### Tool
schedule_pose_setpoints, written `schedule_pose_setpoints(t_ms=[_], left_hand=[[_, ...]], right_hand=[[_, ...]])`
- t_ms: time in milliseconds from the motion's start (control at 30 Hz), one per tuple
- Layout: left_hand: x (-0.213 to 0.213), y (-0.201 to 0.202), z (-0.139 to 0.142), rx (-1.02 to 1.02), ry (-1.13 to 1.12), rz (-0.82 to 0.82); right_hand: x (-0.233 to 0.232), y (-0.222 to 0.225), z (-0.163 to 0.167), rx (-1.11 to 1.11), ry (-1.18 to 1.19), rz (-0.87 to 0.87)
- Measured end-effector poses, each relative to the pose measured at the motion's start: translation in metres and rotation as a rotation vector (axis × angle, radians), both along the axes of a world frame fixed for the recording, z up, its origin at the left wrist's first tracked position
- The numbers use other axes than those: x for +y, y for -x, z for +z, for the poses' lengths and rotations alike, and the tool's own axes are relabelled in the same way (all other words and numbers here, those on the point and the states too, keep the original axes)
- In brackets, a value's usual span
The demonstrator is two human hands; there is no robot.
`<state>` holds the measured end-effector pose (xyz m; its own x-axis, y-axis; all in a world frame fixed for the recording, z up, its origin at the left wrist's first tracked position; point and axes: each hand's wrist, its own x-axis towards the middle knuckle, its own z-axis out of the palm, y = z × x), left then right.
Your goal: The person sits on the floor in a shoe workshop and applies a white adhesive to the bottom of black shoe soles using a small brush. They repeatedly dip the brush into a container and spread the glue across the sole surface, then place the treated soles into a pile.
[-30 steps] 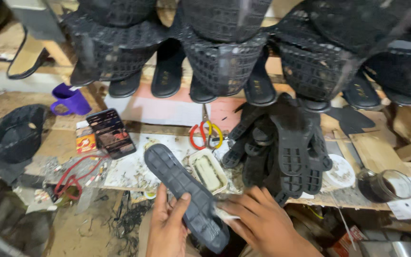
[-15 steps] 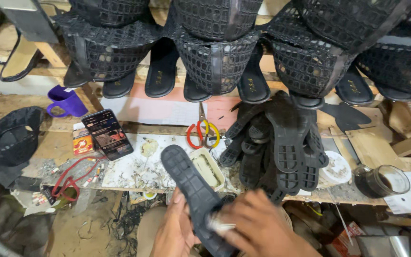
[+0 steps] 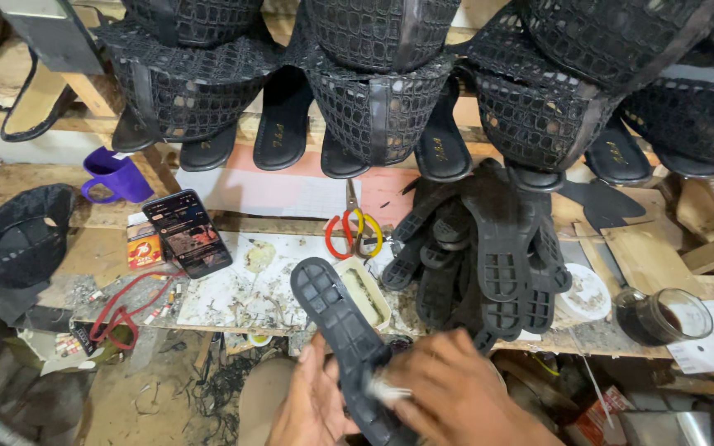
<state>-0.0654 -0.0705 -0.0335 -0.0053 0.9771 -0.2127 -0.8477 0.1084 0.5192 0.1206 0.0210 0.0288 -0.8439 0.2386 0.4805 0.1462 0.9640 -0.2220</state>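
My left hand point(image 3: 311, 405) supports a black rubber shoe sole point(image 3: 336, 330) from below at the bottom middle of the view. The sole's ridged side faces up and its toe points up and left. My right hand point(image 3: 456, 392) rests over the sole's near end and pinches a small pale object point(image 3: 382, 388), too blurred to name, against it. A pile of similar black soles point(image 3: 489, 256) lies on the workbench just beyond my right hand.
A small oblong cream tin point(image 3: 365, 293) and red-and-yellow scissors point(image 3: 353, 231) lie beside the sole. A phone point(image 3: 188, 231), a purple mug point(image 3: 113, 175) and a glass of dark liquid point(image 3: 663, 318) stand on the bench. Black woven sandal uppers point(image 3: 373, 99) and flat soles line the back.
The sole has shifted slightly right and nearer, and my right hand has slid over its near end, now pinching the pale object on it.
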Motion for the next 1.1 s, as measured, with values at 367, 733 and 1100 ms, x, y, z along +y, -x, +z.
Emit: schedule_pose_setpoints(t_ms=[367, 733, 1100], left_hand=[[0.003, 0.014, -0.001, 0.026, -0.108, 0.051], [-0.002, 0.012, 0.020, 0.005, -0.115, 0.160], [-0.004, -0.002, 0.004, -0.025, -0.120, 0.034]], right_hand=[[-0.002, -0.003, -0.021, 0.058, 0.006, -0.176], [-0.014, -0.006, -0.042, 0.167, 0.079, -0.317], [-0.019, -0.003, -0.039, 0.158, 0.033, -0.289]])
